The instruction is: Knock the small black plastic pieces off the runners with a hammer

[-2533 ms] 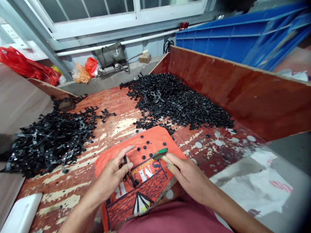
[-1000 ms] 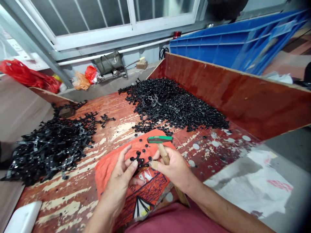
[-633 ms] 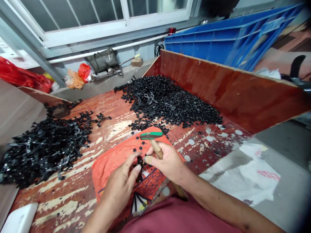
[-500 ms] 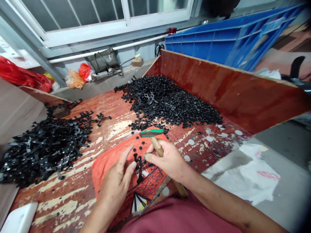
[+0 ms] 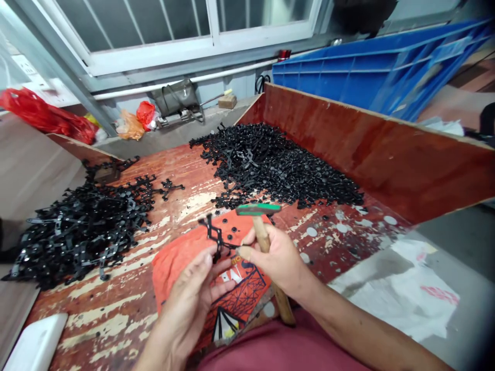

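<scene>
My right hand [image 5: 276,252] is wrapped round the wooden handle of a hammer [image 5: 263,234], its green-painted head upward. The same hand's thumb and forefinger pinch one end of a black folding linkage [image 5: 214,234], which is raised above an orange printed cloth [image 5: 178,247]. My left hand [image 5: 197,288] is open just below the linkage, fingers apart and palm turned inward. Its thumb tip is close to the linkage's lower part; whether they touch I cannot tell. Several small black round caps [image 5: 230,229] rest on the cloth.
A heap of black parts [image 5: 278,165] lies against a red-brown wooden board [image 5: 367,139]. Joined linkages form another pile [image 5: 85,232] on the left. A blue crate [image 5: 348,72] stands behind the board. A white object [image 5: 36,342] lies at the near left; a white sack [image 5: 402,293] at right.
The linkage has come up off the cloth and now hangs from my right fingers. My left hand has turned and spread its fingers beneath it. The hammer stands more upright.
</scene>
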A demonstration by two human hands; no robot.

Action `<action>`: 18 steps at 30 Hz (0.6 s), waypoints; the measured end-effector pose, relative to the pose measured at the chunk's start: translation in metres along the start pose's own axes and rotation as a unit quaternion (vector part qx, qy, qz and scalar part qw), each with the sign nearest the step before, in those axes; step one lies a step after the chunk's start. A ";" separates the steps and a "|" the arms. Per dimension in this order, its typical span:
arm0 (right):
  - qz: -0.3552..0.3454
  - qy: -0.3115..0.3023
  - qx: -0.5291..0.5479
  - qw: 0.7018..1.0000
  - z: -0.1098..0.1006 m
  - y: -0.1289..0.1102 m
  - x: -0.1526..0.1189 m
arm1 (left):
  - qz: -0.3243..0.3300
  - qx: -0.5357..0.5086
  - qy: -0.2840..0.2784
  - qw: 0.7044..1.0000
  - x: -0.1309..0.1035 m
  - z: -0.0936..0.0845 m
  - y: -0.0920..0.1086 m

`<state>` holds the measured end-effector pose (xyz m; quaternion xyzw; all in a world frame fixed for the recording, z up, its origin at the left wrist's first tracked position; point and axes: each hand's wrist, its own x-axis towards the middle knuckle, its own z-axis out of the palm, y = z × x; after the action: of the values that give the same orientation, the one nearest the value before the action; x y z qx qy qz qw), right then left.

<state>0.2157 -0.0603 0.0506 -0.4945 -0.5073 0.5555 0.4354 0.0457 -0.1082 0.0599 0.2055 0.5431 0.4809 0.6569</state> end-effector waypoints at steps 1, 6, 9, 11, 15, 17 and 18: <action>0.017 -0.019 -0.016 1.000 0.003 0.002 -0.004 | -0.003 -0.013 -0.007 1.000 0.000 0.003 0.003; 0.055 -0.061 -0.045 0.996 0.011 0.003 -0.018 | 0.035 0.102 -0.018 0.994 0.006 -0.005 0.017; 0.055 -0.052 -0.013 0.997 0.008 -0.001 -0.018 | 0.088 0.214 0.028 0.972 0.007 -0.015 0.015; 0.050 -0.054 -0.003 0.997 0.006 -0.001 -0.016 | 0.098 0.222 0.049 0.969 0.005 -0.016 0.010; 0.053 -0.068 -0.031 0.996 0.005 0.003 -0.015 | 0.043 0.086 0.047 0.994 -0.002 -0.008 0.004; 0.050 -0.068 -0.047 0.995 0.006 0.006 -0.017 | 0.030 0.024 0.059 0.997 -0.002 -0.003 0.004; 0.049 -0.069 -0.052 0.995 0.007 0.008 -0.018 | 0.033 0.005 0.063 0.997 -0.001 -0.001 0.004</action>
<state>0.2109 -0.0797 0.0442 -0.5009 -0.5399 0.5818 0.3450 0.0429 -0.1079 0.0632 0.1956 0.5790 0.5115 0.6041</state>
